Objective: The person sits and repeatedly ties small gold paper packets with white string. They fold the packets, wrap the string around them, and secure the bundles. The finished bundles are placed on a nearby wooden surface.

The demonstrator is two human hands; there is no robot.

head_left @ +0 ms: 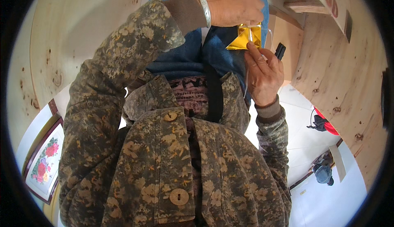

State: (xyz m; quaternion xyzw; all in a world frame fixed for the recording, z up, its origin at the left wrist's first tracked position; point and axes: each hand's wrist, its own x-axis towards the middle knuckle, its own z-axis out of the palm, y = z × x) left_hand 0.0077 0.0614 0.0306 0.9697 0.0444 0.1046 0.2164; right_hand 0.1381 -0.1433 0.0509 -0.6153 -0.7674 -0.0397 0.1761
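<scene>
A shiny gold foil piece [239,42], folded and with angled edges, is held up in front of my knees. My left hand [234,6], with a silver bangle at its wrist, is closed over the upper edge of the foil; its fingertips are mostly hidden. From below, my right hand [264,71] pinches the lower edge between thumb and fingers. A narrow white strip [250,34] runs down the front of the foil to the right fingertips. Beside the right hand, a thin white cord [271,36] loops near a small black object [280,51] whose kind I cannot tell.
Pale wooden boards stand at the left [61,42] and right [328,75]. A cardboard-coloured panel [287,42] lies behind the right hand. On the floor side are a red item with black cord [324,124] and a framed flower picture [44,161].
</scene>
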